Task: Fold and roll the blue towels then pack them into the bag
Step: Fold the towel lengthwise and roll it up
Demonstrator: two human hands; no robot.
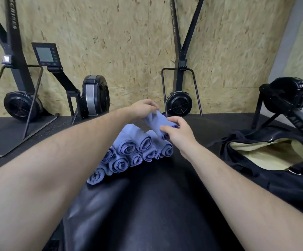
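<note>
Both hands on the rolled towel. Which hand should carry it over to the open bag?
Right, probably. The right hand grips the rolled towel at its near end, and the bag lies open on that side. The left hand holds the far end, farther from the bag.

A heap of rolled blue cloth towels (129, 153) lies on the black padded table (156, 205), left of centre. Above the heap's far right end, one more rolled blue towel (156, 122) is held between the left grip (143, 109) at its far end and the right grip (177, 134) at its near end. The open black fabric bag (282, 185) lies to the right, well apart from the heap. Behind the table, black fan-wheel exercise machines (94, 95) stand along the chipboard wall (120, 42).
</note>
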